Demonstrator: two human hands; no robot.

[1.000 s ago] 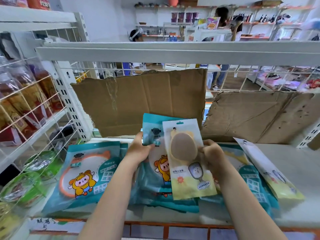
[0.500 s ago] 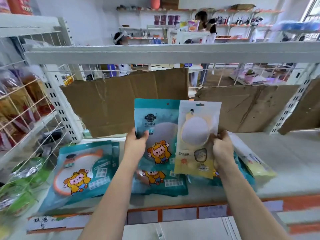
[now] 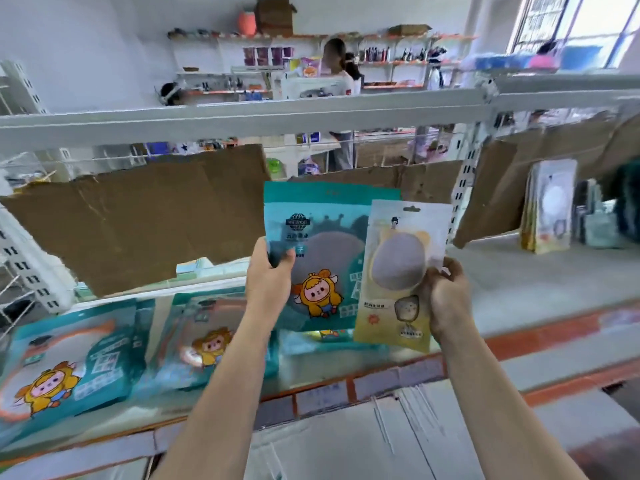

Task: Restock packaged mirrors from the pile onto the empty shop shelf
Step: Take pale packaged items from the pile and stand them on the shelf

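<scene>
My left hand (image 3: 270, 271) grips the left edge of a teal packaged mirror (image 3: 322, 258) with a yellow cartoon figure, held upright above the shelf. My right hand (image 3: 446, 296) holds a smaller yellow packaged mirror (image 3: 398, 271) by its right edge, overlapping the teal one. Below and to the left, a pile of teal mirror packs (image 3: 79, 362) lies flat on the white shelf (image 3: 540, 278). A small stack of yellow mirror packs (image 3: 547, 209) stands upright at the far right of the shelf.
Brown cardboard sheets (image 3: 138, 216) line the back of the shelf. A white shelf board (image 3: 242, 116) runs overhead. An orange price rail (image 3: 554, 330) edges the shelf front. A cardboard box (image 3: 381, 434) sits below. People stand among shelves in the background.
Both hands have lifted the two packs up off the pile and carried them to the right. The view has swung right, revealing the standing yellow packs.
</scene>
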